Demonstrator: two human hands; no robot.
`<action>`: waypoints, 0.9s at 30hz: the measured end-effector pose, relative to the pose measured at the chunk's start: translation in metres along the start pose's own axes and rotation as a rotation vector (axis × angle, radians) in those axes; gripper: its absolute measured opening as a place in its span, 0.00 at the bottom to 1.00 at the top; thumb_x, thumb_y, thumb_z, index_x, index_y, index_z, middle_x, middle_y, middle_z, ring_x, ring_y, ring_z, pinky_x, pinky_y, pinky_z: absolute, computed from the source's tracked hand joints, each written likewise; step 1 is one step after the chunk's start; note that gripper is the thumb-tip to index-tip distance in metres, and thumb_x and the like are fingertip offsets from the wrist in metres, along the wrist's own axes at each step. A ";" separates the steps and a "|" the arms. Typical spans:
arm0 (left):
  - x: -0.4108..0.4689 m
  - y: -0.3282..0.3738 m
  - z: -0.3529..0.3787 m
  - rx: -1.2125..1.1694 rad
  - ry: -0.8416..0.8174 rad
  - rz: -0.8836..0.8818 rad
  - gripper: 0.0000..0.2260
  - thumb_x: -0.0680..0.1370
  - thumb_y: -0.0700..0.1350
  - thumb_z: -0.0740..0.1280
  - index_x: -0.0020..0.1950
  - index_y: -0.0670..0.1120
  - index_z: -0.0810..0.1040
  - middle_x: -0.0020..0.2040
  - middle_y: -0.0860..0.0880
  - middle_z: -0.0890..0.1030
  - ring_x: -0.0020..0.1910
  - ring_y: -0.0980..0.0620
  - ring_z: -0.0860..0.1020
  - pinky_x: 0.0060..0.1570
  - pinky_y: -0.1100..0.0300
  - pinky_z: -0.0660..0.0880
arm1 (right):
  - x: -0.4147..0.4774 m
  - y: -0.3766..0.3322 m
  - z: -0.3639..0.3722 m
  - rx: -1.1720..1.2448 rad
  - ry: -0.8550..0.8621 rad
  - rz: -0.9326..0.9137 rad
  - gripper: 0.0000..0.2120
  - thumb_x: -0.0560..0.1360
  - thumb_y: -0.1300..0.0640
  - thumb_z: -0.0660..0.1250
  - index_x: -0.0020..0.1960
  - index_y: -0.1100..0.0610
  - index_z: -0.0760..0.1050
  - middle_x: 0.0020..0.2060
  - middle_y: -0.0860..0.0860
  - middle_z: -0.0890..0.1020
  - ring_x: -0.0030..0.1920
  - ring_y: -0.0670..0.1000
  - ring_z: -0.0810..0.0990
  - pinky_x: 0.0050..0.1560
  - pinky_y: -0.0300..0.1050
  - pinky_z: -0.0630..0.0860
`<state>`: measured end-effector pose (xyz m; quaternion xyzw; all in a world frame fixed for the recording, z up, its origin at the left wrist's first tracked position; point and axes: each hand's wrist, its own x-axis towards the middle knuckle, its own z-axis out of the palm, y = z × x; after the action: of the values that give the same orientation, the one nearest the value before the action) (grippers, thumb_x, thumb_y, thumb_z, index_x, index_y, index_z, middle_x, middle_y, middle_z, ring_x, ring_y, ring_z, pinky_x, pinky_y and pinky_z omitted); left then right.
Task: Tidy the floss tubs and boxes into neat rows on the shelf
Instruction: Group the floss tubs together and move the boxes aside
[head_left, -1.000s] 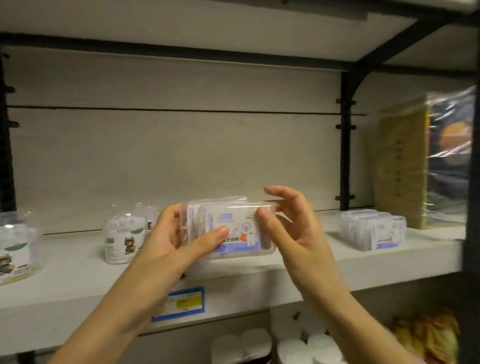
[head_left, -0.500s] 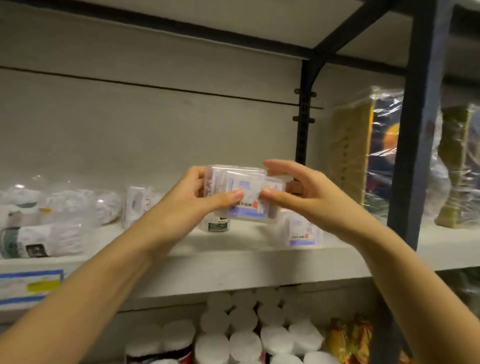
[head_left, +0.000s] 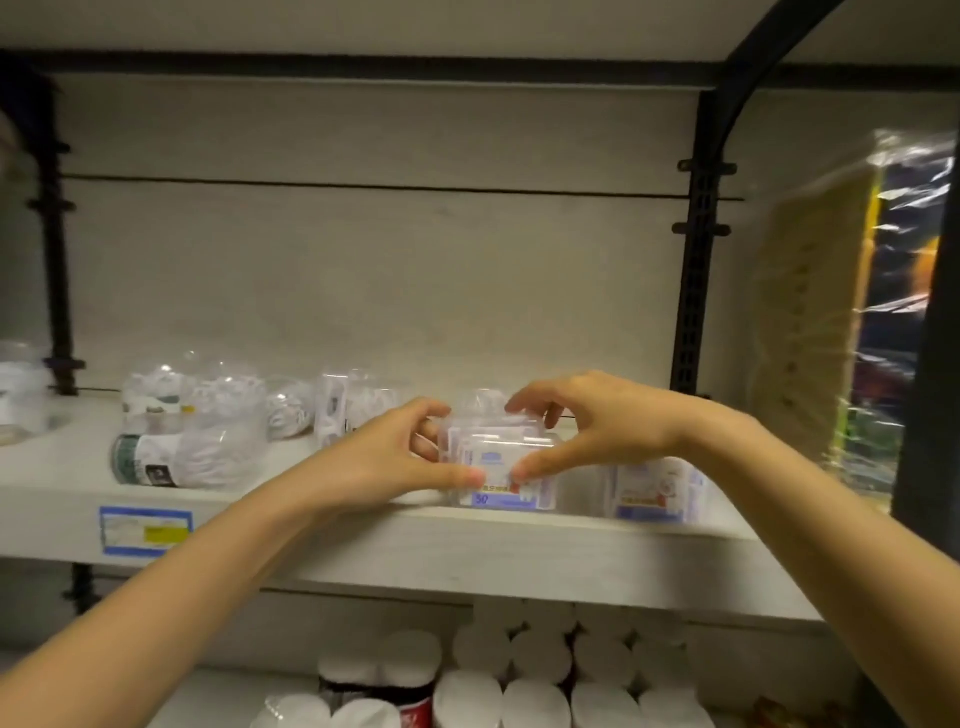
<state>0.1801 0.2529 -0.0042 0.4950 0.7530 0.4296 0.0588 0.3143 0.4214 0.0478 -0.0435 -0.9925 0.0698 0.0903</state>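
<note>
A left hand (head_left: 384, 460) and a right hand (head_left: 597, 428) pinch a small clear plastic floss box (head_left: 511, 496) at the front edge of a pale, matte shelf (head_left: 467, 556). Both thumbs press its glossy front, and the fingers curl over its top. A matching rectangular box (head_left: 657, 491) stands just to its right. A round clear tub (head_left: 176, 462) lies on its side well to the left.

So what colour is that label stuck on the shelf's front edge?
The label is white, blue-bordered, with a yellow patch; head view.
</note>
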 end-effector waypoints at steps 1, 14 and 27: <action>0.000 -0.002 0.001 0.006 -0.016 -0.001 0.39 0.55 0.62 0.75 0.63 0.51 0.72 0.50 0.52 0.83 0.48 0.53 0.82 0.56 0.51 0.77 | 0.001 0.000 0.001 -0.005 -0.013 0.007 0.33 0.66 0.37 0.69 0.68 0.47 0.65 0.61 0.46 0.75 0.57 0.47 0.74 0.61 0.48 0.73; 0.005 0.013 0.012 0.029 -0.167 0.120 0.11 0.73 0.48 0.71 0.52 0.61 0.74 0.53 0.60 0.81 0.48 0.65 0.81 0.51 0.73 0.73 | -0.008 -0.004 -0.023 -0.126 -0.169 0.159 0.31 0.65 0.37 0.69 0.65 0.45 0.69 0.62 0.41 0.74 0.60 0.45 0.72 0.62 0.43 0.69; -0.064 0.001 -0.025 0.091 0.235 0.166 0.11 0.73 0.51 0.69 0.54 0.52 0.79 0.47 0.55 0.82 0.48 0.63 0.79 0.49 0.70 0.75 | 0.007 -0.028 -0.014 -0.133 0.135 0.008 0.25 0.65 0.30 0.56 0.60 0.36 0.66 0.61 0.37 0.72 0.57 0.42 0.72 0.56 0.38 0.71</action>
<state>0.2005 0.1872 -0.0100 0.5042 0.7297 0.4534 -0.0878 0.3081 0.3964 0.0670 -0.0579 -0.9865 0.0012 0.1535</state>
